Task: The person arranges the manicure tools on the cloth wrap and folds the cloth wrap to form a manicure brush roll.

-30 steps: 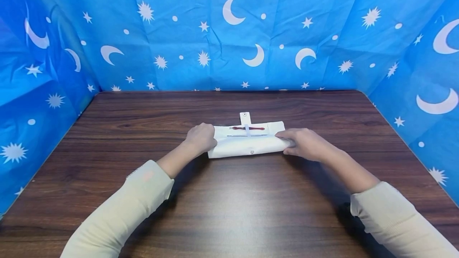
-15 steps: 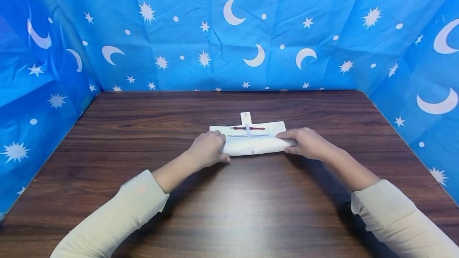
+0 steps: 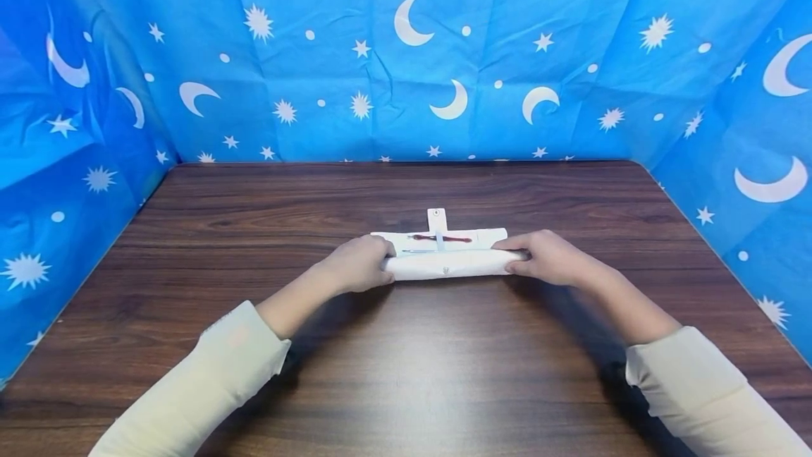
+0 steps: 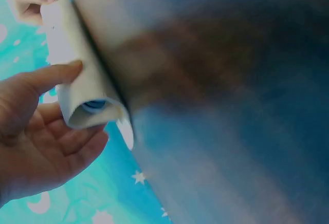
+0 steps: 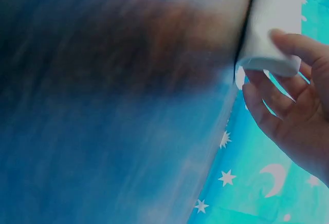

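A white roll-up tool pouch (image 3: 453, 265) lies partly rolled on the table, its rolled part toward me. On its flat far part, a red-handled tool (image 3: 444, 238) and a thin metal tool (image 3: 419, 252) sit under a pale band (image 3: 440, 241). My left hand (image 3: 360, 263) grips the left end of the roll; in the left wrist view the thumb lies on top and something bluish shows inside the open end (image 4: 94, 105). At the right end my right hand (image 3: 550, 257) pinches the roll, thumb on one side and fingers on the other.
A closing strap (image 3: 436, 218) with a snap sticks out from the pouch's far edge. The dark wooden table (image 3: 406, 372) extends all round. Blue cloth (image 3: 406, 76) with moons and stars hangs behind and along both sides.
My left hand has shifted its hold on the left end. The rolled part has become narrower and rounder, and the pouch's far part and strap have come slightly toward me.
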Tool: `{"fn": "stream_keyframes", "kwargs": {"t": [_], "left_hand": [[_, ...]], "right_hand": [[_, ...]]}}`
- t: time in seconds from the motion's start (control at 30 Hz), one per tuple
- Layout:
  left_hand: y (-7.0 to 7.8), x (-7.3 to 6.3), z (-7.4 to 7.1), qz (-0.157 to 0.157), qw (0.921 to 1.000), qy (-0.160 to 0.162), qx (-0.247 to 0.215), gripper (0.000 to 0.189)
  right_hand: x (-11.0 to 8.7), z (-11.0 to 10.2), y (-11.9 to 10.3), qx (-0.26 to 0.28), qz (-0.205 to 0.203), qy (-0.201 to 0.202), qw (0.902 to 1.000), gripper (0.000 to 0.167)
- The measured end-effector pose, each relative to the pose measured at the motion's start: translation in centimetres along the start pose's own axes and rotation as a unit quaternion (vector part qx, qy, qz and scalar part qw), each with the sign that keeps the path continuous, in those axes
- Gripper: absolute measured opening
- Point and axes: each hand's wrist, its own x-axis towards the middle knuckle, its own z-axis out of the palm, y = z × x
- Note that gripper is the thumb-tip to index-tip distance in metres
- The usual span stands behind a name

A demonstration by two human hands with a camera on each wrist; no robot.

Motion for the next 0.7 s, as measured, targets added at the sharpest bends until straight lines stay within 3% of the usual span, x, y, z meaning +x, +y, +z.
{"fn": "stream_keyframes", "kwargs": {"t": [0.17, 0.3, 0.47, 0.7], "left_hand": [[-0.8, 0.0, -1.4, 0.000, 0.9919, -0.073, -0.104, 0.030], [-1.6, 0.7, -1.7, -0.008, 0.9831, -0.088, -0.161, 0.032], [-2.3, 1.7, -1.2, -0.036, 0.9841, -0.076, -0.157, 0.032], [-1.6, 2.3, -1.0, -0.090, 0.9862, -0.078, -0.115, 0.034]], "right_hand": [[0.0, -0.5, 0.7, 0.085, 0.025, -0.027, 0.9958, 0.033], [0.7, -0.6, 1.1, 0.118, 0.042, -0.036, 0.9914, 0.032], [1.9, -0.5, 0.6, 0.084, 0.057, -0.033, 0.9943, 0.025], [2.7, -0.2, 0.1, 0.048, 0.111, -0.035, 0.9920, 0.027]]}}
